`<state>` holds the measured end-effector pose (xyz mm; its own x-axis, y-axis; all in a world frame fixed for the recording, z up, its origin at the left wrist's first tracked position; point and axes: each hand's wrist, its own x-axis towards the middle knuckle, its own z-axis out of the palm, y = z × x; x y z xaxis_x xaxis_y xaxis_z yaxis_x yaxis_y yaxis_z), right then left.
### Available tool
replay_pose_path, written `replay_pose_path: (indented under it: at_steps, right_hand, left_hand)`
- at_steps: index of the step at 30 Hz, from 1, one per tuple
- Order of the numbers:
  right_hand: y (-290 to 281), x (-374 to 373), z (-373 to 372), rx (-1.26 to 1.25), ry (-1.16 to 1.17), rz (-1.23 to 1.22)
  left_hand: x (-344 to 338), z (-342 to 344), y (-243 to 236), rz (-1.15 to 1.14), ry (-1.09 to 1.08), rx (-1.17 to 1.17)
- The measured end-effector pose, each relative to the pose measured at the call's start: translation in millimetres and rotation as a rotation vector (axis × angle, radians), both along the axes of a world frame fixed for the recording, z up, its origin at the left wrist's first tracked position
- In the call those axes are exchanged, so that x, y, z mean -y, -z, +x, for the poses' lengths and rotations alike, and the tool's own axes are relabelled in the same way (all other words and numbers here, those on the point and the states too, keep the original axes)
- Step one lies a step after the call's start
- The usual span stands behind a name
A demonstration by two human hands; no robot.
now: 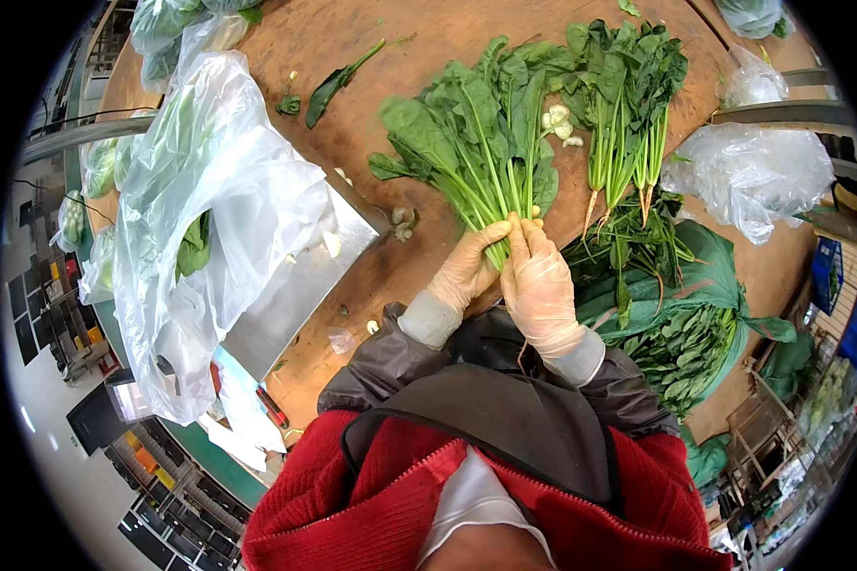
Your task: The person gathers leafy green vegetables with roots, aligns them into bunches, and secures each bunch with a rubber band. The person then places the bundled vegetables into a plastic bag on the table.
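Note:
A bunch of spinach (471,133) with broad dark leaves fans out away from me over the table. Its pale stems come together between my gloved hands. My left hand (465,266) is closed around the stem ends from the left side. Against the same stems, my right hand (543,290) presses with its fingers together; the exact grip at the roots is hidden. Right of the bunch lies more spinach (628,105), with reddish roots pointing toward me. Small pale leaf scraps (557,121) sit between the two heaps.
A metal scale plate (300,295) stands at the left, partly under clear plastic bags (219,190). A green mesh sack (724,276) of leafy greens is at the right, below a crumpled plastic bag (757,176). One loose leaf (331,93) lies on the brown table (381,43); a red-black pen-like tool (272,407) lies near the left edge.

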<state>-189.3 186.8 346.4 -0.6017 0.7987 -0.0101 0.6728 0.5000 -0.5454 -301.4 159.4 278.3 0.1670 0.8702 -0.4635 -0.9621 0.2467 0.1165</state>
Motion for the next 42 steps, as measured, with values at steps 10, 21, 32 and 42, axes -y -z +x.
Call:
replay_pose_path:
  at_steps: [10,21,32,42]
  right_hand:
    - [26.2,-73.2,51.8,-0.273,0.518,-0.078]
    - [92.7,-104.0,89.2,-0.286,0.766,-0.281]
    - [80.3,-116.6,55.3,-0.129,0.730,-0.089]
    - [75.7,-97.0,56.0,-0.800,0.789,-0.427]
  left_hand:
    - [-4.3,-27.2,-6.5,0.115,-0.130,-0.064]
    - [-7.9,-26.8,-3.8,0.121,-0.156,0.002]
    - [-21.8,-14.8,-6.8,0.138,-0.104,-0.046]
    - [-48.1,5.3,-8.8,0.110,-0.053,0.026]
